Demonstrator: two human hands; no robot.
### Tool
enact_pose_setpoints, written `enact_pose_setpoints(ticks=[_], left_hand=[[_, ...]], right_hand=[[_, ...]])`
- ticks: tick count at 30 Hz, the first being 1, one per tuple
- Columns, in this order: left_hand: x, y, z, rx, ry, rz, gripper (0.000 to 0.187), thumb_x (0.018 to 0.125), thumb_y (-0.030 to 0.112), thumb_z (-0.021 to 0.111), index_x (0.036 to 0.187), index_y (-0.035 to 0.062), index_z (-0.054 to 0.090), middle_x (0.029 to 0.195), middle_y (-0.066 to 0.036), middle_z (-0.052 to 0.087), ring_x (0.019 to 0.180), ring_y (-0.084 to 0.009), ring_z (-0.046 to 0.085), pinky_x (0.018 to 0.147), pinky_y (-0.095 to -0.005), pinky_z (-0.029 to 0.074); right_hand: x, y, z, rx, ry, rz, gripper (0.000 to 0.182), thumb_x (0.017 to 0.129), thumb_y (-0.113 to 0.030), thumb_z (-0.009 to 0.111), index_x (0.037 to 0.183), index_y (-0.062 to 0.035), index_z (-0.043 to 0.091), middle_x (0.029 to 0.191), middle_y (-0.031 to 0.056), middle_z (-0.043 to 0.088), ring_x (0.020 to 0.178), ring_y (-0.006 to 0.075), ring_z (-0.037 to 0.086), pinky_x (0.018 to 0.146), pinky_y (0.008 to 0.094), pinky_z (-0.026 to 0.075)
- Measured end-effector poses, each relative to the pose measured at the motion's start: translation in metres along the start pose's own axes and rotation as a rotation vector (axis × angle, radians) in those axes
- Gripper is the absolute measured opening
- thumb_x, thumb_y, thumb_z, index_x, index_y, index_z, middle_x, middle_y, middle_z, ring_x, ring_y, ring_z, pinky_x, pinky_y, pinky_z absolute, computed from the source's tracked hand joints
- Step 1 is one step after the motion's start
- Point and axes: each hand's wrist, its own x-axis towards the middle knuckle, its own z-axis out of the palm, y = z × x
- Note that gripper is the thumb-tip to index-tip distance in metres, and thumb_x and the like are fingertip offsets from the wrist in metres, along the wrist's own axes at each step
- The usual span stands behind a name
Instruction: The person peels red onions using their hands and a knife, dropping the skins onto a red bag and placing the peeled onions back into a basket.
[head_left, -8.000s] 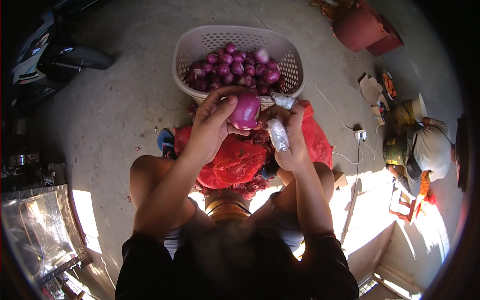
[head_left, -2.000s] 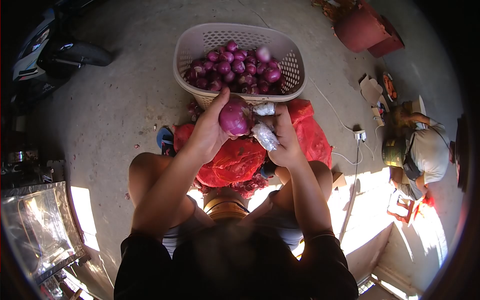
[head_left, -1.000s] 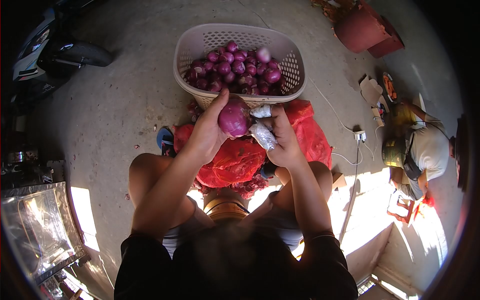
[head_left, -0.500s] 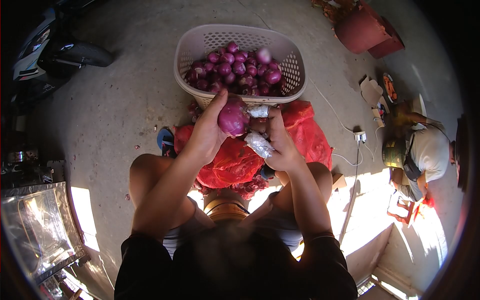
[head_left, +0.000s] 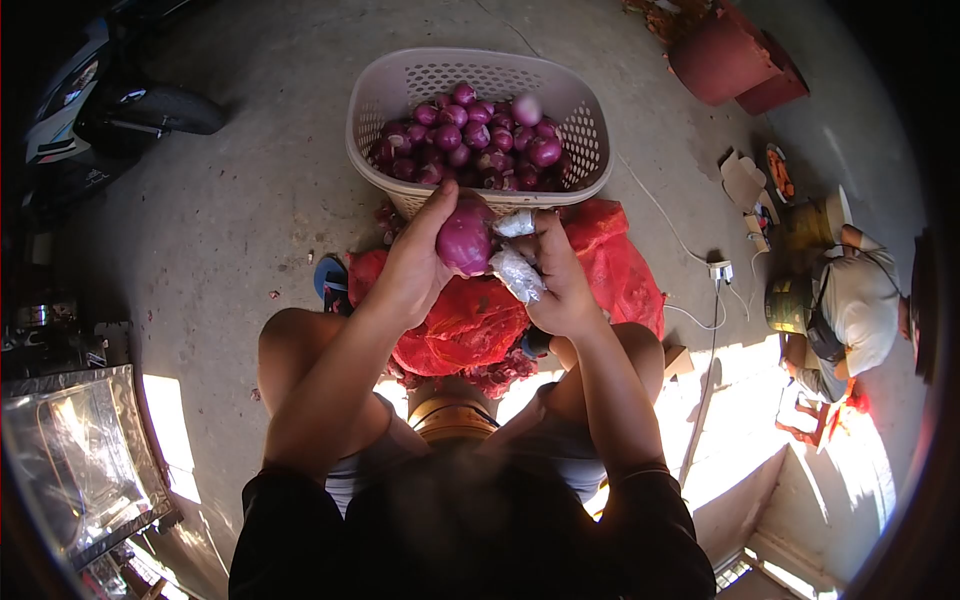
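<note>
— Where is the thing being held?
— A large purple onion [head_left: 465, 236] is gripped in the left hand [head_left: 415, 255], whose fingers are closed about its left side. It is held above the red mesh [head_left: 462, 328], just on the near side of the pale basket [head_left: 358, 130].

— How is it turned?
— Its long axis is laid roughly away from the body, and a smooth flank is shown to the camera. Its right side is met by the right hand [head_left: 565, 290], where two silvery wrappings [head_left: 517, 273] are worn on the digits. The view is poor there, so neither the root end nor whether anything is gripped on the right can be told.

— And the count?
— One onion is held. More than twenty smaller onions [head_left: 478, 133] are heaped in one basket. One strip of orange rim [head_left: 450, 415] is seen between the knees. At the far right, two reddish pots [head_left: 722, 58] are seen lying tilted, one overlapped by the other; nearer, one other person [head_left: 862, 310] is seen bent over.
</note>
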Motion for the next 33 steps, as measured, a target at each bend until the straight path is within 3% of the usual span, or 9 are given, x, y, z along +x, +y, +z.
enact_pose_setpoints(ticks=[5,12,18,22,25,27,28,31,33], left_hand=[[0.000,0.000,0.003,-0.021,0.020,-0.015,0.037,0.094,0.041,0.038,0.109,0.0097,0.051,0.101,-0.004,0.059,0.093,-0.0149,0.058,0.081,-0.0330,0.046],[0.017,-0.003,-0.019,0.020,0.106,-0.005,0.036,0.091,0.045,0.042,0.107,0.0133,0.051,0.097,-0.002,0.059,0.088,-0.0134,0.057,0.074,-0.0305,0.045],[0.060,-0.018,-0.055,0.044,0.295,-0.054,0.037,0.089,0.044,0.046,0.109,0.0135,0.049,0.094,-0.002,0.056,0.085,-0.0134,0.053,0.069,-0.0294,0.043],[0.089,-0.028,-0.073,-0.105,0.379,0.048,0.033,0.088,0.036,0.052,0.105,0.0091,0.049,0.094,-0.004,0.053,0.085,-0.0153,0.053,0.074,-0.0312,0.047],[0.099,-0.027,-0.077,-0.204,0.371,0.194,0.030,0.089,0.026,0.052,0.110,0.0057,0.045,0.104,-0.009,0.050,0.092,-0.0184,0.052,0.083,-0.0336,0.049],[0.098,-0.028,-0.075,-0.215,0.324,0.301,0.031,0.088,0.022,0.053,0.113,0.0043,0.044,0.107,-0.010,0.049,0.097,-0.0191,0.052,0.090,-0.0356,0.047],[0.098,-0.030,-0.072,-0.184,0.408,0.424,0.034,0.088,0.021,0.054,0.115,0.0044,0.042,0.108,-0.010,0.048,0.102,-0.0183,0.049,0.090,-0.0350,0.046],[0.096,-0.024,-0.070,-0.010,0.508,0.569,0.034,0.088,0.021,0.054,0.115,0.0048,0.040,0.111,-0.009,0.046,0.105,-0.0173,0.047,0.093,-0.0336,0.043],[0.091,-0.027,-0.070,0.260,0.489,0.513,0.027,0.087,0.020,0.055,0.108,0.0060,0.046,0.102,-0.004,0.051,0.093,-0.0115,0.051,0.079,-0.0285,0.046]], right_hand=[[0.005,-0.009,-0.002,0.085,0.144,-0.008,0.040,0.083,0.001,0.056,0.116,-0.0005,0.033,0.102,0.0132,0.056,0.092,0.0169,0.057,0.082,0.0286,0.043],[0.006,-0.008,-0.004,0.069,0.155,0.036,0.040,0.083,0.002,0.055,0.116,-0.0006,0.033,0.109,0.0131,0.052,0.101,0.0203,0.056,0.085,0.0299,0.043],[0.009,0.005,-0.006,-0.144,0.080,0.124,0.042,0.080,-0.001,0.056,0.116,-0.0017,0.035,0.098,0.0162,0.060,0.093,0.0276,0.061,0.079,0.0335,0.046],[0.009,0.016,-0.005,-0.260,0.035,0.094,0.047,0.075,-0.003,0.057,0.116,-0.0022,0.035,0.091,0.0207,0.060,0.086,0.0386,0.059,0.073,0.0408,0.046],[0.009,0.024,-0.009,-0.405,-0.005,0.110,0.050,0.073,-0.003,0.058,0.117,-0.0018,0.033,0.089,0.0205,0.060,0.084,0.0394,0.059,0.070,0.0418,0.047],[0.010,0.016,-0.010,-0.377,-0.036,0.184,0.044,0.080,-0.003,0.056,0.119,-0.0023,0.035,0.096,0.0157,0.060,0.089,0.0281,0.060,0.076,0.0353,0.046],[0.011,0.012,-0.010,-0.361,-0.054,0.217,0.041,0.083,-0.003,0.055,0.120,-0.0025,0.036,0.100,0.0134,0.060,0.092,0.0225,0.061,0.079,0.0320,0.046],[0.012,0.009,-0.009,-0.444,-0.070,0.277,0.042,0.082,-0.006,0.058,0.119,-0.0032,0.037,0.096,0.0148,0.061,0.092,0.0281,0.061,0.076,0.0348,0.047],[0.012,0.007,-0.008,-0.485,-0.033,0.172,0.045,0.076,-0.007,0.060,0.114,-0.0015,0.037,0.085,0.0190,0.061,0.081,0.0361,0.059,0.066,0.0413,0.046]])
